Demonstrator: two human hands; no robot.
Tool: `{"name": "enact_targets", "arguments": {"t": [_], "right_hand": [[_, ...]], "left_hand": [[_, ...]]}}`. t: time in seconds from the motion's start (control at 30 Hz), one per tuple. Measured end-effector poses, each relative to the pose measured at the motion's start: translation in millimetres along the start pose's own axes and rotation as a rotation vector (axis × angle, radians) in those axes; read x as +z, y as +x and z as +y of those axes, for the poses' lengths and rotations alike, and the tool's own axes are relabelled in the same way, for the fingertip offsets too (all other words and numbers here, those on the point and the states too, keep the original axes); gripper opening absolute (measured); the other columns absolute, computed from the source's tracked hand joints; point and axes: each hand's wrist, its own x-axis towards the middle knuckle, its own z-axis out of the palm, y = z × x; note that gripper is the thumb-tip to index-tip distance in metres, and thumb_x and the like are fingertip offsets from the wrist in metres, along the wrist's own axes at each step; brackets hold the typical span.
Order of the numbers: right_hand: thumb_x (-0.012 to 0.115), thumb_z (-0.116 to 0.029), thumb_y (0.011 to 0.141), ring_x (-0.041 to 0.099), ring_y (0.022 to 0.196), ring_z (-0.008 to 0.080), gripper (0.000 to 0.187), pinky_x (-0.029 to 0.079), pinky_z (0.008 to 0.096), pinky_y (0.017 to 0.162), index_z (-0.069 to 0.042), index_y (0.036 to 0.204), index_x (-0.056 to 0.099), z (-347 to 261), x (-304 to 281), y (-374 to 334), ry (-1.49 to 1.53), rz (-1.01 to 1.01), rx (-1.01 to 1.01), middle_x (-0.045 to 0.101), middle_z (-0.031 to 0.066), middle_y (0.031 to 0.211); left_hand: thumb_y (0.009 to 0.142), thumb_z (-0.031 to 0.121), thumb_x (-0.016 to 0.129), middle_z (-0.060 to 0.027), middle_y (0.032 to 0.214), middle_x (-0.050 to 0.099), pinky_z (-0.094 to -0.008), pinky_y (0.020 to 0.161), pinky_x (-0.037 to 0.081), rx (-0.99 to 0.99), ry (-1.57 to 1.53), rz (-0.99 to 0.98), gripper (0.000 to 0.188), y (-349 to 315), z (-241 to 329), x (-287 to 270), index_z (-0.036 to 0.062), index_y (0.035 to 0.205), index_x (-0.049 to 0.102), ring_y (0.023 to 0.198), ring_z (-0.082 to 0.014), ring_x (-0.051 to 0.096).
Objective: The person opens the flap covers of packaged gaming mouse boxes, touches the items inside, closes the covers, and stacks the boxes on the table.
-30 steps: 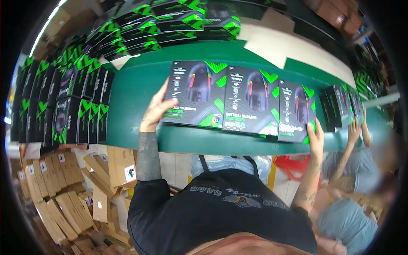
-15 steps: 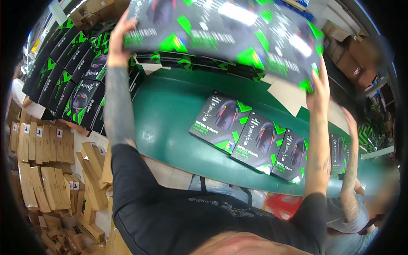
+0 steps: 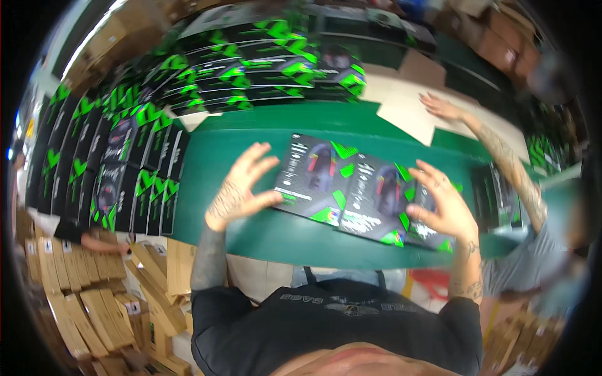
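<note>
Green tabletop (image 3: 216, 147) stretches across the head camera's wide, rounded view, seen from above the wearer's black shirt. Three flat black boxes with bright green corner marks, each printed with a dark computer mouse, lie face up in a slanting row near the table's front edge: a left box (image 3: 320, 178), a middle box (image 3: 376, 197) and a right box (image 3: 431, 238), set side by side.

The wearer's left hand (image 3: 237, 191) is spread wide and grips nothing; its thumb meets the left box's edge in view, though contact cannot be told. The right hand (image 3: 442, 203) is loosely curved with fingers apart, over the middle and right boxes, partly hiding the right one. It has hold of nothing, and whether it touches them is unclear.

Half a second ago both hands held a similar row up above the table; now they are down at this one, bare of any load. The raised row seems to have joined the far stack (image 3: 251, 69), leaving these three as the boxes now being dealt with.

At right, a co-worker's hand (image 3: 444, 108) has come in over a pale cardboard sheet (image 3: 401, 116). More boxes stand packed in a left-hand block (image 3: 116, 172).
</note>
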Motion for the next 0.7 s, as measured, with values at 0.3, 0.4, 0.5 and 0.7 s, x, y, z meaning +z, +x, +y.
{"name": "enact_targets", "arguments": {"t": [0.3, 0.4, 0.5, 0.7], "right_hand": [[0.080, -0.037, 0.061, 0.030, 0.133, 0.0343, 0.081, 0.033, 0.0424, 0.106, -0.014, 0.132, 0.048, 61.4, 57.2, -120.1, -0.122, 0.203, 0.274, 0.033, 0.0116, 0.144], [0.080, -0.041, 0.061, 0.036, 0.130, 0.0327, 0.079, 0.037, 0.0407, 0.103, -0.013, 0.129, 0.050, 66.7, 62.9, -129.7, -0.143, 0.279, 0.214, 0.039, 0.0120, 0.140], [0.079, -0.042, 0.062, 0.047, 0.122, 0.0313, 0.074, 0.042, 0.0398, 0.098, -0.010, 0.124, 0.055, 72.0, 64.9, -138.1, -0.156, 0.353, 0.184, 0.050, 0.0117, 0.132], [0.073, -0.026, 0.073, 0.057, 0.110, 0.0285, 0.047, 0.047, 0.0358, 0.090, -0.004, 0.112, 0.060, 80.8, 73.6, -144.1, -0.118, 0.628, 0.052, 0.061, 0.0119, 0.115]], "left_hand": [[0.067, 0.047, 0.075, -0.0147, 0.144, 0.033, -0.0490, 0.107, 0.027, 0.249, 0.015, -0.297, 0.080, 42.3, 112.2, 117.5, 0.0107, 0.132, 0.045, 0.133, -0.0371, 0.029], [0.066, 0.053, 0.073, -0.0133, 0.145, 0.031, -0.0498, 0.109, 0.022, 0.229, 0.105, -0.295, 0.085, 56.1, 127.4, 137.2, 0.0123, 0.134, 0.043, 0.134, -0.0363, 0.028], [0.064, 0.059, 0.070, -0.0096, 0.147, 0.030, -0.0516, 0.110, 0.017, 0.202, 0.169, -0.321, 0.088, 55.0, 129.8, 138.7, 0.0156, 0.136, 0.042, 0.134, -0.0339, 0.028], [0.063, 0.062, 0.070, -0.0023, 0.144, 0.038, -0.0525, 0.110, 0.017, 0.158, 0.244, -0.333, 0.088, 46.4, 130.7, 133.2, 0.0205, 0.135, 0.044, 0.134, -0.0244, 0.033]]}}
